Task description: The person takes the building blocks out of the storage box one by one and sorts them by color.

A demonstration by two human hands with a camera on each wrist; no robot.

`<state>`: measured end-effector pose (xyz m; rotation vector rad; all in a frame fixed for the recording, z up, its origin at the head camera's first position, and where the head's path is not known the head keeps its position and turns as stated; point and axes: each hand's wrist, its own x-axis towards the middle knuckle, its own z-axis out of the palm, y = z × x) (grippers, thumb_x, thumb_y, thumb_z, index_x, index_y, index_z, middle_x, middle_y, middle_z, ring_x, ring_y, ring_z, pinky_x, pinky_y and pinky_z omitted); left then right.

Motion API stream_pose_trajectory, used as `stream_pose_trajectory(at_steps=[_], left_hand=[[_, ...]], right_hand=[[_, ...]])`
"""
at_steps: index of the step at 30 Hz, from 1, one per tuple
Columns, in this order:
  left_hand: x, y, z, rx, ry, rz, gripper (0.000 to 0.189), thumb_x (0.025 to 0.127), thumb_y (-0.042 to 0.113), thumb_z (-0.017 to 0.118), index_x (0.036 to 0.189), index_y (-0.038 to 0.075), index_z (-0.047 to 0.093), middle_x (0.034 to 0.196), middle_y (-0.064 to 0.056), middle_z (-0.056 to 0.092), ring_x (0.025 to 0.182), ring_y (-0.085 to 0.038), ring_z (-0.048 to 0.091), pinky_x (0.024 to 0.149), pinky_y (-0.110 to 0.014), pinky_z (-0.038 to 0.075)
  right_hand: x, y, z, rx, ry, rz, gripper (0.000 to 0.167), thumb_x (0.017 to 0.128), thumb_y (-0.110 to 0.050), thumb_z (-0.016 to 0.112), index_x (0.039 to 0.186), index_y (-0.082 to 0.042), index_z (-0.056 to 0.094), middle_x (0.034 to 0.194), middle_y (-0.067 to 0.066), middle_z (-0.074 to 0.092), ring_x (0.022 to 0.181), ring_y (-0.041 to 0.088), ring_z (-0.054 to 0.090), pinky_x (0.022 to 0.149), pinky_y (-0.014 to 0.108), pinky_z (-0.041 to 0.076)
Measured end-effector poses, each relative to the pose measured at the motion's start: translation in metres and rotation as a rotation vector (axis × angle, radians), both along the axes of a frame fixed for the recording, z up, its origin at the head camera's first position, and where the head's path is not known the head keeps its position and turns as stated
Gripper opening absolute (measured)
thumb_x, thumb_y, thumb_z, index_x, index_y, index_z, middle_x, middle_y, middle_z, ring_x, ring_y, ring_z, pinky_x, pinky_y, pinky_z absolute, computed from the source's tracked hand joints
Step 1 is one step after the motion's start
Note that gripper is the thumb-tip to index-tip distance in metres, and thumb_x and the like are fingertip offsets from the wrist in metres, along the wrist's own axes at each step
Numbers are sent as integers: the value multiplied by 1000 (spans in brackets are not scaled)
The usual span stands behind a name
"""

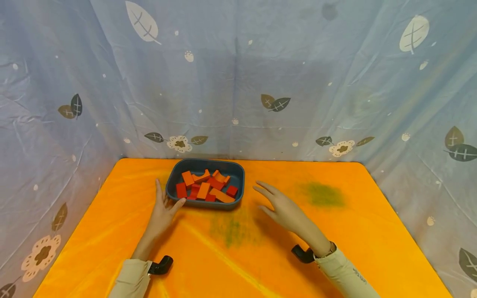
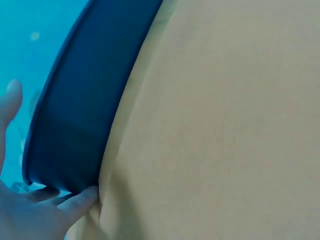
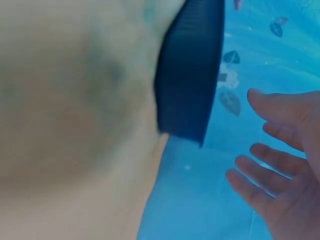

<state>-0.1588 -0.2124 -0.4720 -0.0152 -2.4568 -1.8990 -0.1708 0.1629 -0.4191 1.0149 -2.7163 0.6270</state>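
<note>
A dark blue rectangular tray (image 1: 206, 204) lies toward the back of the table, holding several red and orange toy blocks (image 1: 203, 191). At its near left corner is my left hand (image 1: 161, 213), fingers spread along the left side and thumb by the front rim. The left wrist view shows fingertips of that hand (image 2: 37, 212) right at the lower end of the tray wall (image 2: 85, 100), the thumb held apart. My right hand (image 1: 285, 209) hovers to the right of the tray, apart from it, fingers extended and holding nothing. The right wrist view shows the same spread fingers (image 3: 272, 182).
An orange cloth (image 1: 238, 265) with green smudges covers the table. Blue-grey patterned curtains (image 1: 238, 82) rise behind and on both sides. Each wrist wears a black camera mount, such as the left one (image 1: 161, 265).
</note>
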Motion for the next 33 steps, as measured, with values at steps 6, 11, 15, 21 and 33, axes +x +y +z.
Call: stream_pose_trajectory(at_steps=[6, 11, 15, 21, 33], left_hand=[[-3, -5, -4, 15, -10, 56, 97, 97, 30, 62, 155, 28, -16, 163, -16, -3, 146, -44, 14, 113, -55, 28], [-5, -4, -5, 62, 20, 70, 87, 98, 24, 62, 158, 9, 2, 162, -17, 12, 146, -38, 22, 114, -49, 29], [-6, -1, -5, 91, 18, 70, 85, 97, 21, 63, 158, 5, 5, 162, -14, 12, 145, -36, 23, 114, -48, 30], [-7, -2, -5, 83, -9, 94, 85, 97, 22, 64, 158, 7, 7, 162, -13, 14, 146, -36, 23, 114, -47, 30], [-6, -2, -7, 82, -15, 113, 83, 96, 25, 65, 158, 10, 12, 162, -13, 16, 145, -37, 23, 114, -49, 30]], right_hand=[[-33, -34, 10, -37, -140, 57, 44, 95, -17, 67, 137, -8, 57, 140, 10, 54, 128, 28, 52, 104, 42, 46], [-64, -61, 18, 39, -215, 122, 35, 94, -11, 67, 128, -4, 64, 127, 10, 64, 115, 28, 60, 96, 40, 51], [-82, -79, 20, 170, -257, 163, 37, 89, 2, 69, 125, -3, 66, 124, 11, 65, 112, 28, 62, 91, 38, 54], [-91, -98, 17, 339, -345, 181, 43, 83, 20, 61, 120, 0, 68, 121, 13, 66, 115, 29, 60, 93, 37, 53], [-91, -111, 3, 442, -283, 89, 32, 86, 13, 64, 108, -8, 73, 100, 9, 67, 83, 21, 60, 72, 27, 52]])
